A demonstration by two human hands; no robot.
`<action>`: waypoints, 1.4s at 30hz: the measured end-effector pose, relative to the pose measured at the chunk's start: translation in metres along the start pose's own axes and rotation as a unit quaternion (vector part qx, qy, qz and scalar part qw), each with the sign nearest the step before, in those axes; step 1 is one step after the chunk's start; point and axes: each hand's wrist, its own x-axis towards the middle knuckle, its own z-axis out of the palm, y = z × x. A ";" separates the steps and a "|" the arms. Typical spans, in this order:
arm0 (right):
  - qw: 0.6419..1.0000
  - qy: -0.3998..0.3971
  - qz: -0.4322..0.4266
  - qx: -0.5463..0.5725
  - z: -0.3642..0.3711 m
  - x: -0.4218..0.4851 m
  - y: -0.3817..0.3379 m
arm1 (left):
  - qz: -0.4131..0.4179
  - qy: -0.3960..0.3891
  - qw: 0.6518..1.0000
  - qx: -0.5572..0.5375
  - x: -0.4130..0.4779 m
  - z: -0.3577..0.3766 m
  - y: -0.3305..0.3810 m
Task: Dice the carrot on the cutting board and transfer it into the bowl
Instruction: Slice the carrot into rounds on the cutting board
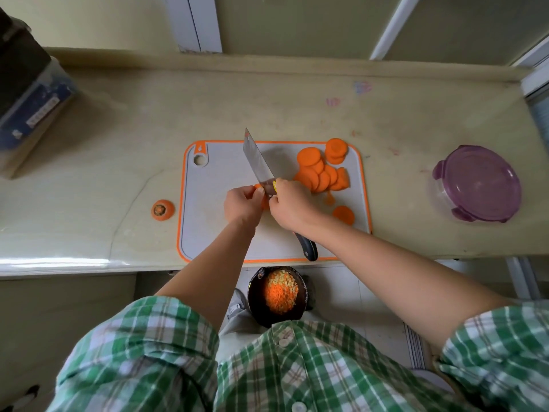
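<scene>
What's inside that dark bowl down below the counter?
The dark bowl holds finely diced orange and pale yellow bits heaped in the middle. Its near rim is covered by the checked shirt.

The left half of the cutting board (208, 221) lies bare, open to a hand. Its right half is crowded with carrot slices (322, 171), and the cleaver (258, 163) slants across the middle. On the surface (133, 129), a carrot top (162, 209) sits left of the board and a purple-lidded container (478, 183) stands well right, bare stretches between

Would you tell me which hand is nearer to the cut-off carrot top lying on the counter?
Left. The left hand is just right of the carrot top, over the cutting board; the right hand, gripping the knife, is farther right.
</scene>
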 end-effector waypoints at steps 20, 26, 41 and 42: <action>0.999 0.010 -0.019 -0.025 -0.013 -0.017 0.022 | 0.009 0.010 1.000 0.008 0.001 0.001 0.000; 1.000 -0.012 -0.015 -0.024 -0.012 -0.019 0.019 | 0.011 0.011 1.000 0.001 0.000 0.000 0.000; 0.999 -0.040 -0.011 -0.015 -0.018 -0.022 0.011 | -0.002 0.009 1.000 -0.018 -0.009 -0.003 0.007; 0.999 -0.040 -0.006 -0.011 -0.017 -0.021 0.009 | 0.001 0.009 1.000 -0.019 -0.010 -0.003 0.007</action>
